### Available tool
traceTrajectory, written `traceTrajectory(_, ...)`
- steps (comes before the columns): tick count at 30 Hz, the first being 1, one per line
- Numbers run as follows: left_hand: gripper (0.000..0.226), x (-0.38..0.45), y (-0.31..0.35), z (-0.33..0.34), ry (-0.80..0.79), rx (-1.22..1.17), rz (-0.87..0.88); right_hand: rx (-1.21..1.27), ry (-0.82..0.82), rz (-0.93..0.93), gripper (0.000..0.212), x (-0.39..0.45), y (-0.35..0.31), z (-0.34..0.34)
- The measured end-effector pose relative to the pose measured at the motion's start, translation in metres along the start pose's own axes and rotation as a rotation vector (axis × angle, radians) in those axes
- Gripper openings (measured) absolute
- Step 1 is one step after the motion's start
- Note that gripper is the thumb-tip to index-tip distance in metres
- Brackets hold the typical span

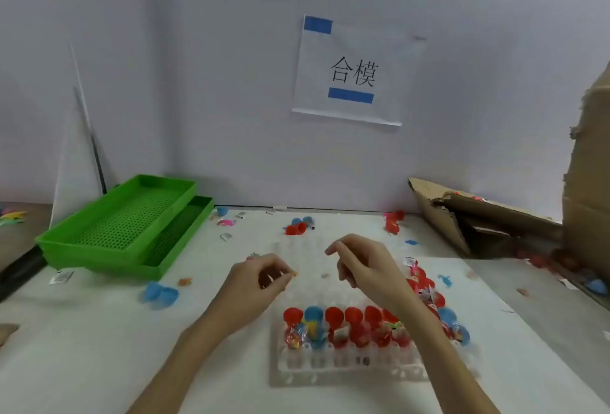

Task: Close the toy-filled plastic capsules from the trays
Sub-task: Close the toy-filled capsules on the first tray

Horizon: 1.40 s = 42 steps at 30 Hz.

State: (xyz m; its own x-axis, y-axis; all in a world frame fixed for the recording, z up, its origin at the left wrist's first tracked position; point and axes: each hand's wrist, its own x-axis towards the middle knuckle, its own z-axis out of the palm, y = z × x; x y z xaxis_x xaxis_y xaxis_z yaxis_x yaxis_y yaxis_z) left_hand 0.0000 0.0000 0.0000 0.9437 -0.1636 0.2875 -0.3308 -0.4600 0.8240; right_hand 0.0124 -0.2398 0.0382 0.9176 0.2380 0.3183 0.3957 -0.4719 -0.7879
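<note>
— Where do we see the capsules?

— In a row of red ones and one blue, hinged open with toys inside, seated in the clear tray on the white counter, nearer us than both hands.

— And our fingers?

— Our left hand pinches a tiny orange bit at its fingertips. Our right hand hovers loosely curled, holding nothing, above the tray's empty rows.
</note>
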Motion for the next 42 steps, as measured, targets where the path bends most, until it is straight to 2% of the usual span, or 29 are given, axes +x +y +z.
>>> traceTrajectory(4,0.009,-0.004,-0.012,-0.006,-0.135,0.095,0.019,-0.103,0.047,-0.022,0.016,-0.003,0.009,0.004)
traceTrajectory(8,0.004,-0.011,-0.009,-0.006,-0.193,0.138,0.056,-0.179,-0.047,-0.031,0.014,-0.016,0.009,0.011)
traceTrajectory(14,0.007,-0.011,-0.007,0.000,-0.139,0.140,-0.027,-0.299,-0.147,-0.051,0.017,-0.021,0.005,0.022)
traceTrajectory(18,0.014,-0.012,0.000,0.007,-0.039,0.124,-0.066,-0.347,-0.176,-0.048,0.019,-0.022,0.004,0.025)
traceTrajectory(21,0.019,-0.011,0.003,0.010,0.073,0.047,-0.077,-0.330,-0.152,-0.057,0.022,-0.023,0.003,0.025)
traceTrajectory(24,0.014,-0.011,0.003,0.009,0.190,-0.018,-0.130,-0.298,-0.107,-0.074,0.023,-0.025,0.001,0.027)
traceTrajectory(31,0.013,-0.011,0.000,0.010,0.314,-0.082,-0.213,-0.273,-0.058,-0.102,0.028,-0.026,-0.004,0.032)
traceTrajectory(36,0.013,-0.011,0.001,0.013,0.275,-0.044,-0.200,-0.383,-0.111,-0.049,0.023,-0.023,0.003,0.019)
traceTrajectory(42,0.023,-0.017,0.005,0.017,0.137,0.124,-0.007,-0.459,-0.239,-0.011,0.017,-0.023,0.005,0.025)
